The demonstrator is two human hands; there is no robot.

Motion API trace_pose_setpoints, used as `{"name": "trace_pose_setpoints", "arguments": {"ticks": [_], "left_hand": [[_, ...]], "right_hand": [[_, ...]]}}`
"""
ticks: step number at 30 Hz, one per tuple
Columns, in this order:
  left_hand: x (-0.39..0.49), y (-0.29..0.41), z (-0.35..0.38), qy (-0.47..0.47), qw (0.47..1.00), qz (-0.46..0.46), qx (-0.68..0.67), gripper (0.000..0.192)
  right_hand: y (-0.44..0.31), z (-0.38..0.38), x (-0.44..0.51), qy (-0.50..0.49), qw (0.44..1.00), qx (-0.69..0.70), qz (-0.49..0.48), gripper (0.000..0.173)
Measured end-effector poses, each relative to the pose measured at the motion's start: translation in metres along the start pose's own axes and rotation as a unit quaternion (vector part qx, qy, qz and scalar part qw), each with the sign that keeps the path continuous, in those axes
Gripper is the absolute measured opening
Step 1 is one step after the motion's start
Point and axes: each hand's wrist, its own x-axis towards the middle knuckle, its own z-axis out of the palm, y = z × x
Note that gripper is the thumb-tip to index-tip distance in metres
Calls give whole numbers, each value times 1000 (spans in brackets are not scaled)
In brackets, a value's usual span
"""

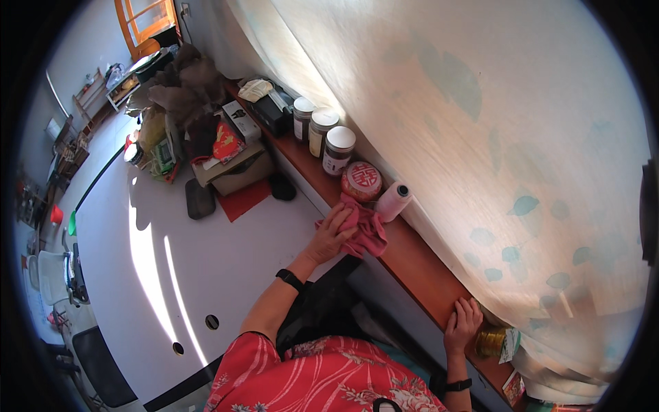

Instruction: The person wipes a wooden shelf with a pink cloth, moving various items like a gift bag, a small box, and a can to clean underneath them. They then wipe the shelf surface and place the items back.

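My left hand (332,237) grips a crumpled pink cloth (368,232) at the inner edge of the brown windowsill (401,262). Touching or close behind the cloth are a round jar with a red patterned lid (362,177) and a cone of pink thread (394,202). Further along the sill stand several dark jars with white lids, one of them nearest the round jar (338,150). My right hand (463,322) rests on the sill near the curtain, its fingers bent and nothing seen in it. Beside it lies a spool of gold-coloured thread or wire (491,342).
A white table (231,262) lies left of the sill, with a cardboard box (239,172), a dark grey case (200,199) and piled bags and cloth (180,87). A pale leaf-patterned curtain (463,154) hangs along the sill. A black chair (103,365) stands beyond the table.
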Motion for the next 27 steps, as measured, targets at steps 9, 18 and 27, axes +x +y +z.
{"name": "trace_pose_setpoints", "arguments": {"ticks": [9, 18, 27], "left_hand": [[-16, -5, -14, 68, 993, -94, 24, 37], [3, -29, -11, 184, 953, -239, -29, 53], [42, -66, -16, 270, 890, -367, -5, 56]], "right_hand": [[-2, 0, 2, -5, 1000, -11, 4, 28], [0, 4, 0, -13, 1000, -22, 12, 28], [1, 4, -1, -21, 999, -22, 12, 29]]}}
